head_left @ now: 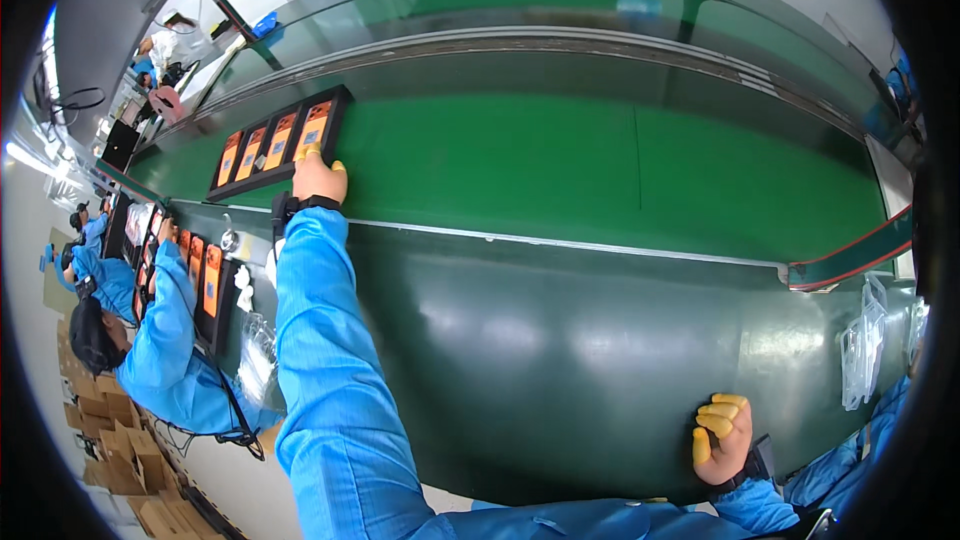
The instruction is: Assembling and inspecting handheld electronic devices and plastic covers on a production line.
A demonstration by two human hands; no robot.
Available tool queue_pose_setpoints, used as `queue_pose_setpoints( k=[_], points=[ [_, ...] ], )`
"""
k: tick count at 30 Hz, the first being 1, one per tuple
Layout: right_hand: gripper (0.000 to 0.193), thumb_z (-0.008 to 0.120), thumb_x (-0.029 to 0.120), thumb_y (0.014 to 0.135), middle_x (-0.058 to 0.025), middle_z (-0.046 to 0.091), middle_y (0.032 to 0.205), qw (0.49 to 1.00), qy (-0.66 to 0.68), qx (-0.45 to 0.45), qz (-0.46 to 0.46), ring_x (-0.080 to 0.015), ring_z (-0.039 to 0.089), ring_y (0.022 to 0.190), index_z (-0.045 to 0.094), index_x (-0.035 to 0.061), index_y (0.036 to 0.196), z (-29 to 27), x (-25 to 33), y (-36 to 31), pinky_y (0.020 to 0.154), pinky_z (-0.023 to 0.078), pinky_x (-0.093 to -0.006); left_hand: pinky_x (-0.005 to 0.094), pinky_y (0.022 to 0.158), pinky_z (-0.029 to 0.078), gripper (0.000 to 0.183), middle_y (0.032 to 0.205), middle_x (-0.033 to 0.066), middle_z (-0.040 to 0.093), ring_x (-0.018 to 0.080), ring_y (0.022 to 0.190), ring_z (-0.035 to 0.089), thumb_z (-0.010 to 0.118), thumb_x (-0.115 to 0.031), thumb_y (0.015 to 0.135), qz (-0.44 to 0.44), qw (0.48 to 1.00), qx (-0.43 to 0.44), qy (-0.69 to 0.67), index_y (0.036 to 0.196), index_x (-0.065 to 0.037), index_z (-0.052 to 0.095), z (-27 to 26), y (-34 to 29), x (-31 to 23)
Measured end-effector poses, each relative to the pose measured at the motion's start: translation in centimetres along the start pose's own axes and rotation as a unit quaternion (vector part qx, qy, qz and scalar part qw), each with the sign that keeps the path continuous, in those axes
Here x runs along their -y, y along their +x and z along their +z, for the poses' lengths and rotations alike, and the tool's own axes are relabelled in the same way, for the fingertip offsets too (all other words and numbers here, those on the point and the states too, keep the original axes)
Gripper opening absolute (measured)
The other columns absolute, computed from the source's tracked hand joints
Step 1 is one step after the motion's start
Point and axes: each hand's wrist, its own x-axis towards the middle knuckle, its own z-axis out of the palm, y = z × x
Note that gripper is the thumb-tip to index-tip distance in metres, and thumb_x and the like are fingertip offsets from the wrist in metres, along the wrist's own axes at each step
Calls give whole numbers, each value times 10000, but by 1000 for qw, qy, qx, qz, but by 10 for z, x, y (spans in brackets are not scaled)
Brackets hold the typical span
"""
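My left hand (320,178), with yellow finger cots on its fingertips, reaches far forward to a black tray (283,178) on the green belt. Its fingers close over the tray's near right corner, beside the lower end of an orange phone-shaped piece (313,124). Several such orange pieces lie side by side in the tray's slots, each with a small label. What the undersides of these fingers touch is hidden. My right hand (725,440), also in yellow finger cots, hovers by the near edge of the dark green worktop (560,370). Its fingers are loosely curled with nothing in them.
At left a co-worker (165,360) in blue handles another black tray (210,315) of orange pieces. Clear plastic bags (258,355) and a bottle (245,245) lie between us. More clear plastic (862,345) is at right, near another blue sleeve (840,475). A metal strip (560,243) borders the belt.
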Motion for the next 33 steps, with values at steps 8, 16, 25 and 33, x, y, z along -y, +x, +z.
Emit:
queue_pose_setpoints(
  k=[8, 16, 25, 33],
  points=[
    [218, 645, -2, 685, -113, 629, 887, 1000, -6, 8, 25, -355, 570, 879, 617, 57, 894, 4, -2, 2, 793, 466, -443, 467, 888, 545, 392, 1137, 206, 666, 374, 1041, 664, 656, -242, 862, -14, 997, 5, 76, 1202, -50, 614, 19, 21, -14],
    [208, 679, -7, 675, -96, 644, 891, 1000, -3, -13, 7, -344, 591, 868, 630, 63, 865, 3, -2, 0, 784, 483, -428, 457, 793, 559, 264, 1028, 175, 695, 350, 944, 685, 670, -168, 835, 12, 998, -57, 25, 1073, -52, 656, -2, 4, -23],
    [191, 705, -21, 706, -92, 657, 891, 996, 15, -68, -46, -336, 619, 880, 641, 64, 865, -1, -4, -5, 789, 504, -422, 471, 706, 558, 173, 874, 163, 697, 353, 795, 691, 692, -212, 821, 158, 979, -103, -82, 927, -74, 681, -81, -127, -109],
    [150, 728, 87, 769, -117, 669, 912, 994, 24, -79, -72, -343, 626, 897, 658, 55, 897, -1, -15, -21, 825, 496, -441, 450, 720, 538, 181, 864, 167, 675, 367, 801, 660, 740, -148, 791, 301, 928, 25, -216, 922, -60, 651, -149, -341, -183]
  ],
)
